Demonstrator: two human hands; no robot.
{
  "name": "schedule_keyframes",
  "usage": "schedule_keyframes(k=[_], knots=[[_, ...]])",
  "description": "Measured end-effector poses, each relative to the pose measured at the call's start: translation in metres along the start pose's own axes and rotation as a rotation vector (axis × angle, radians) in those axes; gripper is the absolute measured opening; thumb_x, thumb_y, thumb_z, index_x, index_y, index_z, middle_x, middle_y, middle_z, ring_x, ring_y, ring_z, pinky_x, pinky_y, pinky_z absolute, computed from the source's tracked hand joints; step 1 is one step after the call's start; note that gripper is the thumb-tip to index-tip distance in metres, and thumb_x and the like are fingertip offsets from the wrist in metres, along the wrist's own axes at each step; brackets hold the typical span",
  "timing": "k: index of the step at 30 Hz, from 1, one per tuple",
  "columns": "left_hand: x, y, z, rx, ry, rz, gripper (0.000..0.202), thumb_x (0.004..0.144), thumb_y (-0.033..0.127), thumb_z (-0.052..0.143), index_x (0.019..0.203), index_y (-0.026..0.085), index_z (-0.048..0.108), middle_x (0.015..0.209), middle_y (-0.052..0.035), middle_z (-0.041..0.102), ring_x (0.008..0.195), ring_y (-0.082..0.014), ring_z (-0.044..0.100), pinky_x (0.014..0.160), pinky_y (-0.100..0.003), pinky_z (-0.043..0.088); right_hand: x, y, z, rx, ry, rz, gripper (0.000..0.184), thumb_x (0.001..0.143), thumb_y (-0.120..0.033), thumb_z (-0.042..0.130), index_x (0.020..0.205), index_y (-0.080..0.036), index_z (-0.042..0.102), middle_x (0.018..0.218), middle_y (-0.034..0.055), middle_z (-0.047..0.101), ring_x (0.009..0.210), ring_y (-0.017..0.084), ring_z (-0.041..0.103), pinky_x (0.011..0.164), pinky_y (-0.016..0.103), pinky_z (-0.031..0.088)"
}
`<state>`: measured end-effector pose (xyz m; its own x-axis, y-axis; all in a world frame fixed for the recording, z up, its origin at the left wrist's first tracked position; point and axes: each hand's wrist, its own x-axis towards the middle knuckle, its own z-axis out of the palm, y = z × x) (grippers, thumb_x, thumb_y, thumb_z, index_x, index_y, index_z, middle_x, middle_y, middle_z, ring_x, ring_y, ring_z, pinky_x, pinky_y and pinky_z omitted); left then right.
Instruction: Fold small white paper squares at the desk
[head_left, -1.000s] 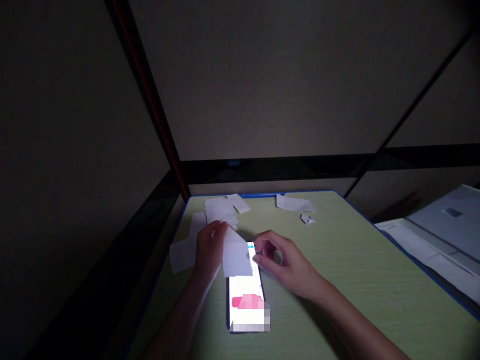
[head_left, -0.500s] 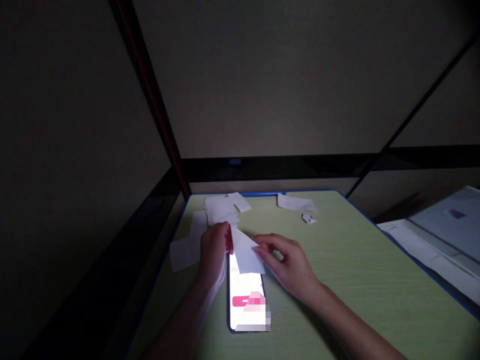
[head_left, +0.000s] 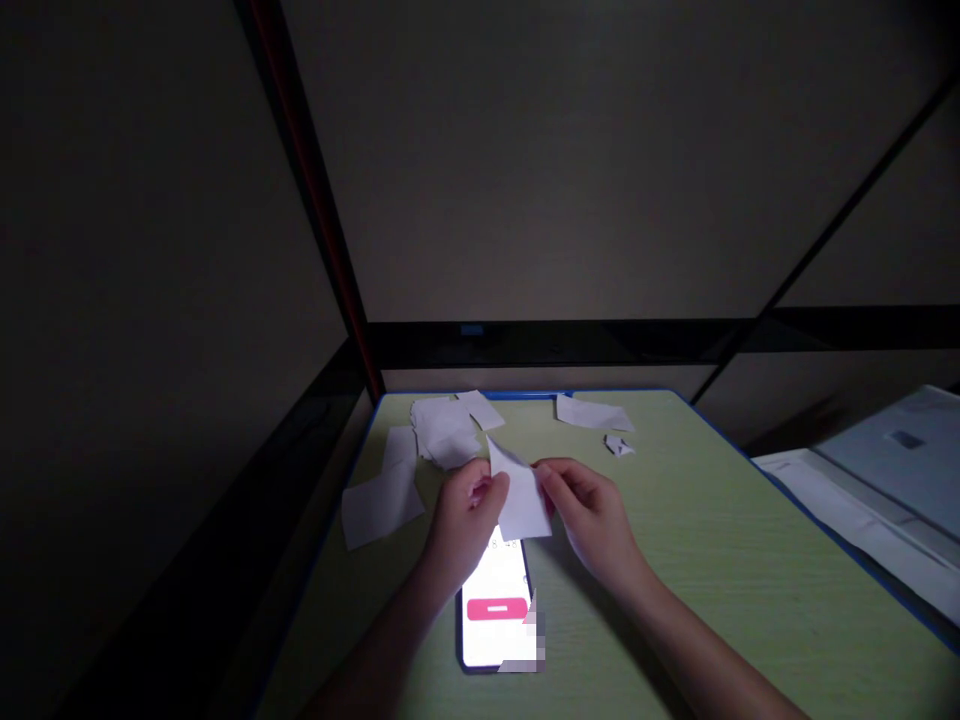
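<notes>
A small white sheet of paper (head_left: 521, 495) is held up above the table between both hands. My left hand (head_left: 466, 520) pinches its left edge, and my right hand (head_left: 589, 515) pinches its right edge. Below them a phone (head_left: 499, 605) lies flat on the light green table (head_left: 712, 560), its screen lit white with a pink bar. The paper hangs over the phone's far end.
Several loose white paper pieces (head_left: 442, 430) lie at the table's far left, one larger piece (head_left: 379, 505) at the left edge, another (head_left: 592, 412) and a tiny folded scrap (head_left: 619, 445) at the far right. White sheets (head_left: 885, 490) rest beyond the right edge. Dark walls surround.
The paper has gone from lying over the phone's top to being lifted and held by both hands. My left hand has shifted right and my right hand has closed onto the sheet.
</notes>
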<state>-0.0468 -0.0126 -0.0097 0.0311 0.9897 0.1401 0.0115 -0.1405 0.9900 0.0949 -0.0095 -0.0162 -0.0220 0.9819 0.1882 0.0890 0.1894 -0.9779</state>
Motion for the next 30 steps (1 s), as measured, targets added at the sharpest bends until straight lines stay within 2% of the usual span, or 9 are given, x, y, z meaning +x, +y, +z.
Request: schedule_keyframes(k=[5,8,10,13,16,18,24,30], knots=[[0.0,-0.006,0.0,0.078,0.035,-0.006,0.019,0.078,0.028,0.048,0.062,0.017,0.045,0.054,0.0048,0.045,0.05,-0.0086,0.044,0.045,-0.018,0.031,-0.005,0.001,0.002,-0.075,-0.029,-0.058,0.022,0.084,-0.035,0.049,0.081,-0.016,0.058,0.065,0.0007,0.054,0.057,0.013,0.048,0.047,0.022,0.036],[0.0,-0.011,-0.002,0.186,0.075,0.031,0.026,0.078,0.028,0.048,0.056,0.017,0.04,0.05,0.0064,0.035,0.048,-0.0078,0.039,0.043,-0.018,0.028,-0.007,-0.001,0.002,-0.201,-0.054,-0.192,0.02,0.078,-0.029,0.059,0.094,-0.016,0.058,0.075,0.003,0.059,0.065,0.015,0.051,0.057,0.025,0.041],[-0.001,-0.012,-0.002,0.221,0.065,0.051,0.026,0.078,0.028,0.048,0.056,0.017,0.04,0.051,0.0064,0.034,0.048,-0.0077,0.038,0.044,-0.018,0.027,-0.007,-0.003,0.001,-0.268,-0.07,-0.24,0.022,0.075,-0.027,0.062,0.094,-0.017,0.06,0.077,0.0035,0.06,0.066,0.015,0.052,0.06,0.026,0.041],[-0.002,-0.009,0.0,0.191,0.0,0.023,0.024,0.077,0.03,0.05,0.058,0.016,0.046,0.051,0.0056,0.039,0.048,-0.0081,0.04,0.044,-0.018,0.028,-0.004,-0.005,-0.001,-0.21,-0.047,-0.168,0.013,0.078,-0.029,0.058,0.077,-0.016,0.061,0.068,0.0015,0.057,0.061,0.014,0.049,0.054,0.024,0.038],[-0.003,-0.004,0.001,0.098,-0.063,-0.05,0.02,0.077,0.032,0.051,0.067,0.015,0.054,0.055,0.0034,0.048,0.048,-0.0089,0.043,0.043,-0.019,0.031,0.0,-0.004,-0.003,0.027,-0.052,0.002,0.021,0.077,-0.035,0.058,0.067,-0.016,0.055,0.057,-0.0024,0.049,0.051,0.011,0.044,0.046,0.022,0.033],[-0.002,-0.003,0.001,0.057,-0.052,-0.069,0.019,0.076,0.033,0.053,0.07,0.015,0.056,0.058,0.002,0.052,0.051,-0.0101,0.047,0.046,-0.019,0.034,0.003,-0.003,-0.003,0.127,-0.083,0.061,0.026,0.078,-0.037,0.057,0.063,-0.016,0.052,0.053,-0.0031,0.048,0.049,0.01,0.043,0.046,0.022,0.033],[0.0,-0.002,-0.002,0.101,0.07,-0.04,0.023,0.075,0.034,0.054,0.063,0.014,0.056,0.054,0.0036,0.048,0.051,-0.0093,0.044,0.047,-0.019,0.032,0.003,0.002,-0.002,0.186,-0.14,0.09,0.033,0.081,-0.039,0.053,0.057,-0.017,0.052,0.047,-0.0026,0.049,0.045,0.01,0.044,0.048,0.023,0.034],[-0.003,-0.002,0.0,0.148,0.056,0.007,0.022,0.077,0.032,0.053,0.064,0.014,0.055,0.055,0.0026,0.05,0.053,-0.0099,0.046,0.048,-0.019,0.034,0.003,0.002,-0.002,0.183,-0.093,0.084,0.032,0.081,-0.039,0.054,0.058,-0.016,0.052,0.048,-0.0037,0.048,0.045,0.01,0.042,0.046,0.023,0.032]])
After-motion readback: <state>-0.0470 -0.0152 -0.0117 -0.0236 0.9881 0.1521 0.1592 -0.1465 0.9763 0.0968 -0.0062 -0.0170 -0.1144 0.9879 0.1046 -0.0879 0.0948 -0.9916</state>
